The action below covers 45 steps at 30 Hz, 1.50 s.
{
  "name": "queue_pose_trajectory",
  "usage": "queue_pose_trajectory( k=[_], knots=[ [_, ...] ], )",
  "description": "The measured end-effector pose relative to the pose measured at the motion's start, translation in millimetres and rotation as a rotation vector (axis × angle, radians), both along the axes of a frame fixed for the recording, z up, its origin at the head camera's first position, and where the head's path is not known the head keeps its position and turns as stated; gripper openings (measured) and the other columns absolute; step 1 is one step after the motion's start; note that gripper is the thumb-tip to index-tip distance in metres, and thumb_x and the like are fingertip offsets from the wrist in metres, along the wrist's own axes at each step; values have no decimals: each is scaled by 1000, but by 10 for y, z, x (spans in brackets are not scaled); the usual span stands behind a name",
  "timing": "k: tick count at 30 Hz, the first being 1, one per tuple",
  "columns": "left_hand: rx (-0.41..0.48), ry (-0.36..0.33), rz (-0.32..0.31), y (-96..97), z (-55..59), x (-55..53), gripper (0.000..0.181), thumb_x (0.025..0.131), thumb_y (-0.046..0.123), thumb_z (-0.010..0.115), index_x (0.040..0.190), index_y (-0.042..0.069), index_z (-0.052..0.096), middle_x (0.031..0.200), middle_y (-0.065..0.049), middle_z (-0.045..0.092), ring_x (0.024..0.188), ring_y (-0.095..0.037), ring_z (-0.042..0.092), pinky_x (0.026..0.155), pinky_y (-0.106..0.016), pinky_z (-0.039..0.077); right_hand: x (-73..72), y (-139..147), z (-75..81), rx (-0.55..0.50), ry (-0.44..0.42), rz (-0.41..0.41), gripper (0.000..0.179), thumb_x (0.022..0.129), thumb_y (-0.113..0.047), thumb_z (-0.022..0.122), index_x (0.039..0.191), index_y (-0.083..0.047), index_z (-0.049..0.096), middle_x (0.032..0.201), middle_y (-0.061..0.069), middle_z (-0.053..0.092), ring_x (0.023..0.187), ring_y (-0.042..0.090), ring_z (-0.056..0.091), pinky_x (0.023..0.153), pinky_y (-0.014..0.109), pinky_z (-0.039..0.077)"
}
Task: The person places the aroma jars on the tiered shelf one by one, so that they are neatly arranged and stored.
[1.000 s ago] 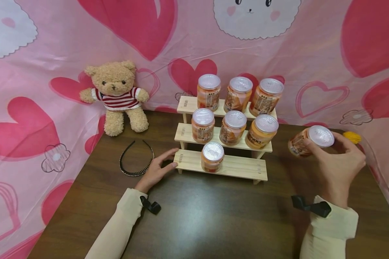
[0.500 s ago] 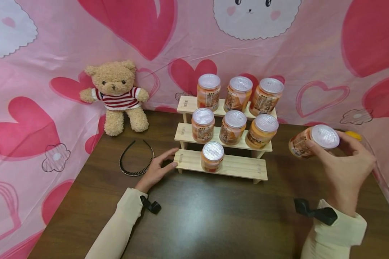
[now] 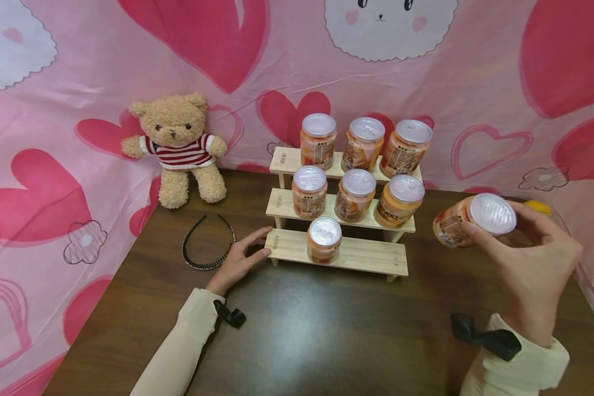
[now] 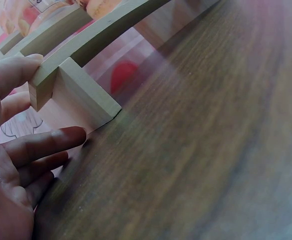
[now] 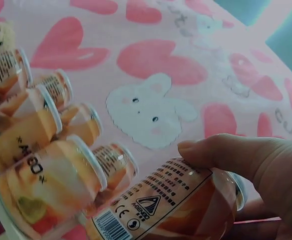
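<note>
My right hand [image 3: 537,258] holds a clear jar [image 3: 452,224] with an orange printed label and a ridged silver-white lid, tilted above the table right of the rack. In the right wrist view its thumb [image 5: 210,152] lies along the held jar [image 5: 170,205], barcode showing. My left hand [image 3: 240,258] rests its fingertips at the left end of a three-tier wooden rack [image 3: 366,256]. In the left wrist view, one finger [image 4: 16,70] meets the board end and the others extend below it. A similar jar [image 3: 324,242] stands on the lowest tier.
Three jars [image 3: 357,192] stand on the middle tier and three more jars [image 3: 364,146] on the top. A teddy bear [image 3: 180,148] sits back left, behind a black headband [image 3: 208,265]. Something yellow [image 3: 538,207] lies behind my right hand. A pink heart-print cloth [image 3: 401,82] hangs behind.
My right hand has shifted slightly right and toward me, with the jar tilting further over. The left hand and the jars on the rack keep their places.
</note>
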State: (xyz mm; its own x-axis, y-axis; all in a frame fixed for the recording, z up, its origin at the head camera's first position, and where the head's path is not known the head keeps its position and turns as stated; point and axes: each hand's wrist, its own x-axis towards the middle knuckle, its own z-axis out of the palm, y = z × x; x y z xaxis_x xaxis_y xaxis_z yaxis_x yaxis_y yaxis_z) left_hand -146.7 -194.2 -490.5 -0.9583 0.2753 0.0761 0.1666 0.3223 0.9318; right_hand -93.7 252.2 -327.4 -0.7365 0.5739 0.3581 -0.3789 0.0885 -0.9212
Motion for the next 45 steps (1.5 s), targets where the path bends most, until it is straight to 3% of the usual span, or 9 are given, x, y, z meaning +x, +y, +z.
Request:
queue_pose_trajectory(
  k=[9, 11, 16, 23, 32, 38, 45],
  knots=[
    [-14, -24, -1, 12, 34, 3, 54, 98, 12, 64, 149, 13, 49, 134, -19, 63, 123, -19, 55, 108, -49, 38, 37, -121, 22, 169, -106, 55, 61, 56, 19, 88, 114, 4, 74, 101, 1, 78, 79, 7, 71, 69, 13, 55],
    [-15, -25, -3, 32, 124, 37, 53, 98, 12, 64, 149, 10, 49, 133, -20, 64, 121, -17, 56, 108, -48, 39, 27, -144, 13, 189, -130, 71, 62, 57, 18, 88, 115, 3, 73, 102, -1, 77, 81, 6, 72, 68, 12, 54],
    [-11, -12, -12, 76, 313, 117, 52, 98, 12, 64, 147, 7, 51, 132, -20, 64, 119, -12, 57, 105, -43, 41, -12, -231, -23, 354, -243, 60, 62, 61, 7, 91, 119, -5, 73, 102, -13, 74, 86, 1, 69, 68, 9, 53],
    [1, -18, -12, 95, 244, 88, 52, 97, 13, 65, 147, 10, 51, 133, -20, 63, 124, -28, 56, 107, -48, 39, -9, -322, -33, 406, -302, 116, 60, 63, 4, 92, 119, -8, 74, 102, -16, 72, 90, -1, 69, 69, 9, 53],
    [-5, -23, -1, 84, 314, 118, 52, 97, 13, 65, 147, 8, 51, 133, -20, 63, 120, -14, 56, 109, -50, 38, 3, -370, -125, 493, -351, 174, 62, 62, -8, 96, 120, -13, 73, 102, -21, 69, 91, -4, 67, 69, 8, 52],
    [-12, -26, 1, 90, 319, 125, 52, 97, 13, 65, 147, 7, 51, 133, -20, 64, 120, -19, 57, 109, -50, 38, -10, -451, -193, 528, -326, 232, 63, 63, -9, 96, 121, -11, 72, 99, -25, 68, 87, -7, 67, 70, 9, 53],
    [-27, -13, 3, 23, 44, -3, 53, 97, 11, 65, 148, 10, 50, 135, -20, 63, 123, -25, 56, 109, -51, 37, -17, -523, -272, 540, -346, 269, 63, 65, -13, 95, 122, -11, 71, 99, -26, 67, 88, -9, 66, 73, 8, 52]
  ],
)
